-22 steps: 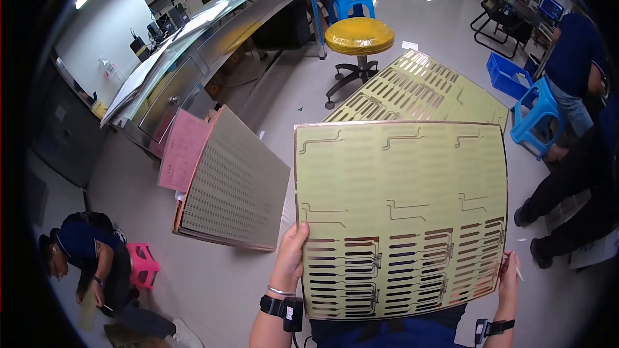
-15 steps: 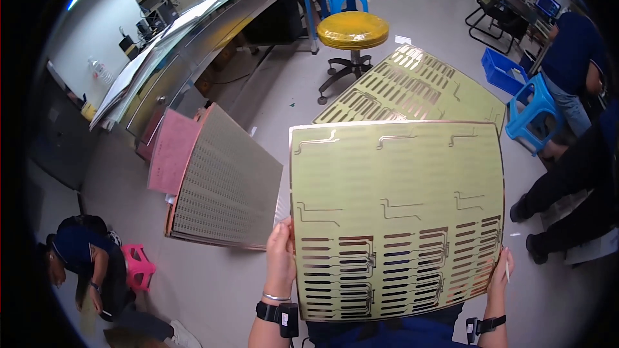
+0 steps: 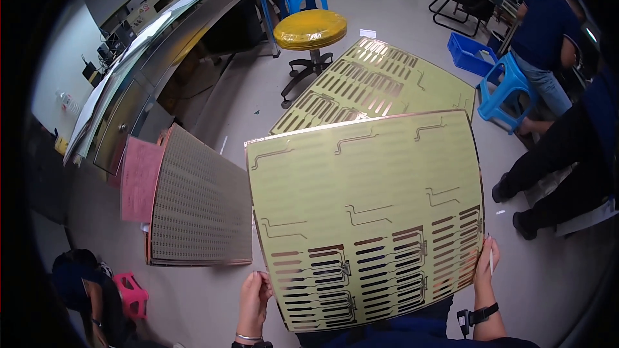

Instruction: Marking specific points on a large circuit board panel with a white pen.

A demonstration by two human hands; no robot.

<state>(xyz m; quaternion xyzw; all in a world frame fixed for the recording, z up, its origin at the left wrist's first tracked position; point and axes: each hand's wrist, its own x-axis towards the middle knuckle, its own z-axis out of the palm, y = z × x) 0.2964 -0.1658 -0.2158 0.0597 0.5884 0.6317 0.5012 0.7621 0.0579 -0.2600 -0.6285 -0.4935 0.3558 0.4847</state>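
A large pale-green circuit board panel (image 3: 361, 174) with copper traces and slot-like strips is held up in front of me, tilted. My left hand (image 3: 255, 296) pinches its left edge low down, fingertips closed at the rim. On the opposite side my right hand (image 3: 487, 264) grips the lower right edge, its fingers partly hidden. A thin white pen-like stick (image 3: 492, 259) sticks up from that same hand. Behind the held board lies another similar panel (image 3: 419, 80), partly covered by it.
At left stands a stack of grey patterned boards (image 3: 200, 200) with a pink sheet (image 3: 140, 180). A yellow round stool (image 3: 311, 29), a blue stool (image 3: 509, 93) and a blue crate (image 3: 471, 53) stand farther off. People are at right, at lower left and by the workbench (image 3: 145, 71).
The held board has turned a little, its left side now lower, and shifted left in view. My left hand has slid down its edge. The whole surroundings have moved left in the picture.
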